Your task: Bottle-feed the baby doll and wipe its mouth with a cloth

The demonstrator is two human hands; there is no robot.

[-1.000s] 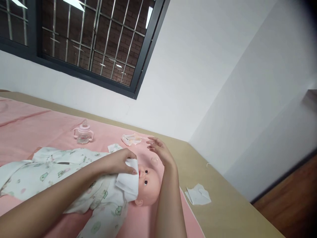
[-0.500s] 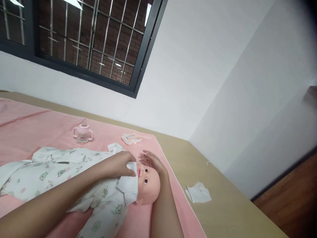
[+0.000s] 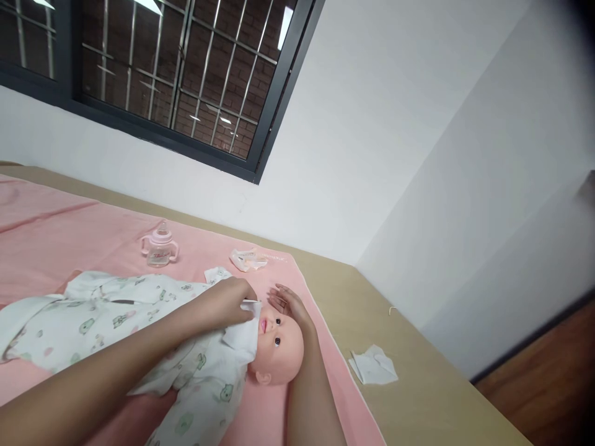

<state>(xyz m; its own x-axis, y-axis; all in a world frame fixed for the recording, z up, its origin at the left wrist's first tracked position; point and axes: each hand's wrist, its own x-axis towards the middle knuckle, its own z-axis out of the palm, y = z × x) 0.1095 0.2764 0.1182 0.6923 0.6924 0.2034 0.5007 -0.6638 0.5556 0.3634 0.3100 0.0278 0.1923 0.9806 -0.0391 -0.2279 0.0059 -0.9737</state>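
A baby doll (image 3: 282,356) in a white romper (image 3: 153,306) with green and pink prints lies on its back, its head to the right. My left hand (image 3: 230,303) is over its chest, thumb and fingers closed on the edge of a white cloth (image 3: 242,337) at the neck. The doll's mouth and eyes show above this cloth. Curled around the far side of the head is my right hand (image 3: 289,305), fingers stretched out and holding nothing. The forearm lies along the crown of the head.
The doll lies on a pink blanket (image 3: 106,229) spread over a wooden surface (image 3: 418,384). Beyond it stand a pink two-handled baby bottle (image 3: 159,248) and a crumpled clear plastic packet (image 3: 248,260). To the right lies a folded white tissue (image 3: 374,365). White walls and a barred window (image 3: 186,80) rise behind.
My left hand has drawn the white cloth slightly down from the doll's face, and more of the mouth shows. My right hand stays by the head. The view has shifted slightly.
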